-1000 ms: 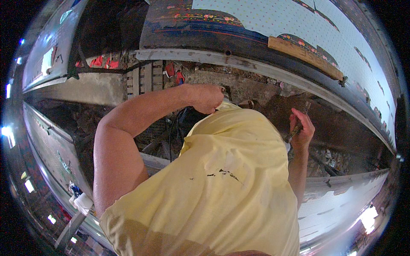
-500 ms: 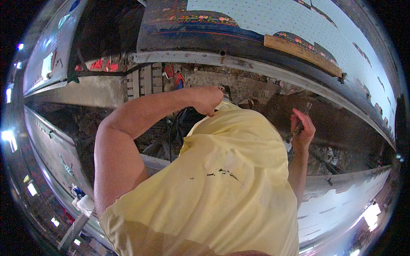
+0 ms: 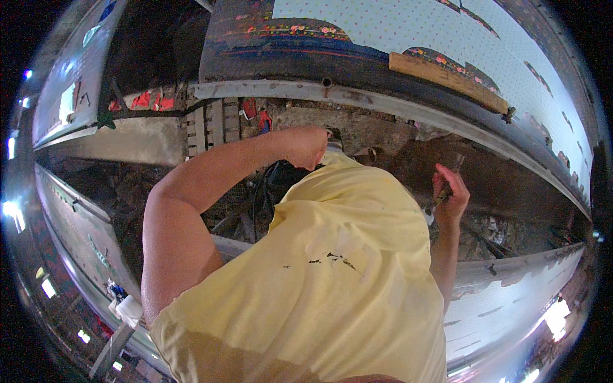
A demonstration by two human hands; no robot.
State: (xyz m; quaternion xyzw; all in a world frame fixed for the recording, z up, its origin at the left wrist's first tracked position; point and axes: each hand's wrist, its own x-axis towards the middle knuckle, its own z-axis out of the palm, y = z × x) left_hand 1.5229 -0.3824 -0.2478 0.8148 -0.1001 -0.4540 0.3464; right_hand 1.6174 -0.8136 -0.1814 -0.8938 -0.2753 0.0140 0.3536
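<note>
My left hand (image 3: 308,147) is bent in at waist height, its fingers curled against the front of my yellow shirt (image 3: 357,255). Whether anything sits inside that closed hand is hidden. Out to the right, my right hand (image 3: 452,193) is closed round a slim, stick-like tool (image 3: 459,163). One end of it sticks up past the fingers and looks greyish and partly see-through; a pale part shows below the hand, by the shirt. Its exact kind cannot be made out.
Ahead stands a long table covered in pale dotted cloth (image 3: 370,25), with a wooden bar (image 3: 447,82) along its near side and a metal rail (image 3: 377,102) at its edge. A second pale-topped table (image 3: 511,306) lies behind right. Slatted wood (image 3: 217,121) and red scraps (image 3: 153,101) lie on the floor.
The view has shifted slightly, so the table ahead sits a little further left. Both hands keep nearly the same pose, and the tool stays in my right hand.
</note>
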